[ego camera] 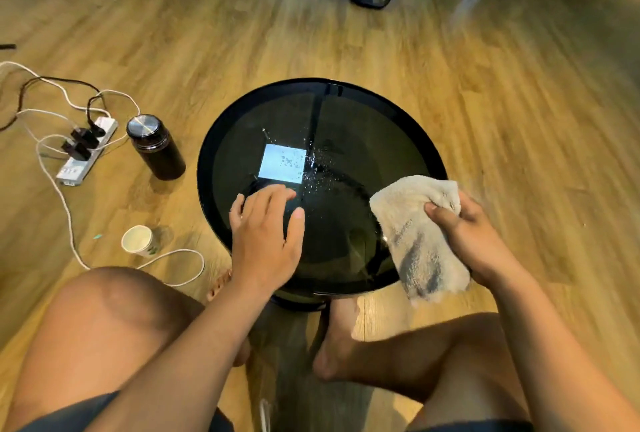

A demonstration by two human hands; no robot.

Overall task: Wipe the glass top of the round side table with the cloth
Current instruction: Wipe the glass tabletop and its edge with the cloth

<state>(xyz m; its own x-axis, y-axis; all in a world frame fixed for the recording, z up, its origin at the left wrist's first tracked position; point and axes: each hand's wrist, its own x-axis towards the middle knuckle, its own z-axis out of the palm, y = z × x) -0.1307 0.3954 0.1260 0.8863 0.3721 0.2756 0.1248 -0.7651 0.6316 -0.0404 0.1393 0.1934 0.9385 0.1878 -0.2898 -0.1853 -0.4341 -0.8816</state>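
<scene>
We have the cloth [417,234] bunched in our right hand [474,241], the grip closed around it with the thumb pressed over the top, and it sits at the right rim of the round glass surface [377,140], part of it hanging past the edge. Our left hand [266,234] is spread open, holding nothing, over the near-left part of the glass; whether it touches we cannot tell. Water droplets [311,168] lie scattered near the centre, beside a bright square reflection. The cloth already shows dark soiled patches, so a careless pass could smear grime rather than lift it. A hard sweep might also push water off the rim, and the power strip [86,151] with its plugs lies on the floor to the left, near a bottle [156,147] and a paper cup [138,239].
</scene>
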